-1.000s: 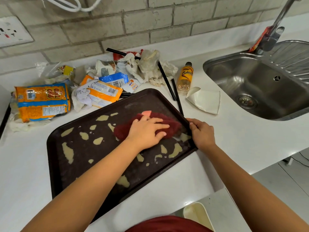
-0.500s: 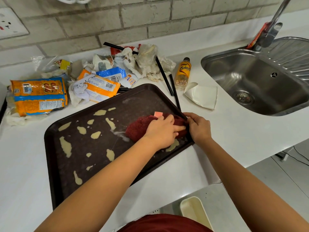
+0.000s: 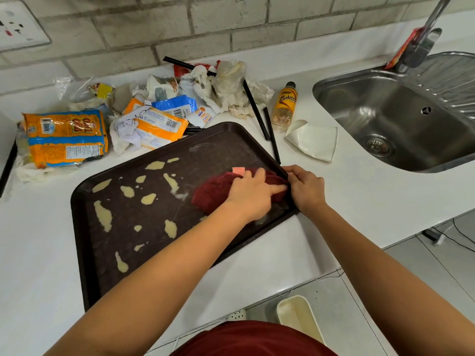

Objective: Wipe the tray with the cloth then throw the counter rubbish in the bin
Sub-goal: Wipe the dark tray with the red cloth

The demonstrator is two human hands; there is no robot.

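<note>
Now your left hand point(image 3: 253, 194) presses the cloth point(image 3: 213, 194) flat-fingered at the tray's point(image 3: 84, 227) right end; your right hand point(image 3: 305, 188) pinches the rim, and the spills point(image 3: 102, 215) lie leftward.

Tap point(image 3: 434, 24) top beyond frame edge

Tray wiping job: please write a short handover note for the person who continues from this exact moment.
Left hand: flat on the red cloth, pressing it at the tray's right end.
Right hand: grips the right rim of the dark tray, steadying it.
Done: the right end looks mostly wiped.
Left: pale spills cover the tray's left and middle. The rubbish pile, small bottle and black straws lie on the counter behind it. Bin stands on the floor below the counter edge.
</note>
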